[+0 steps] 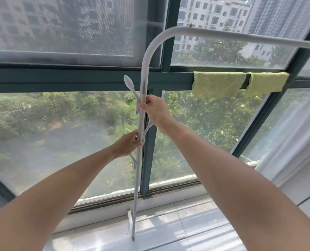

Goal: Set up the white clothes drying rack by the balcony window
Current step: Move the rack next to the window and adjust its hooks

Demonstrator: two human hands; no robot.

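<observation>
Both hands are shut around the tall white metal drying rack pole [141, 113] by the big window, left hand [126, 145] low, right hand [155, 110] higher, and it looks light, stiff and smooth.

rack pole [139, 160] before window [60, 124], cloths [217, 85] right

Rack pole [143, 98] white – window frame [89, 77] dark teal – cloths [217, 85] pale yellow-green; floor tiles [168, 230] white.
</observation>
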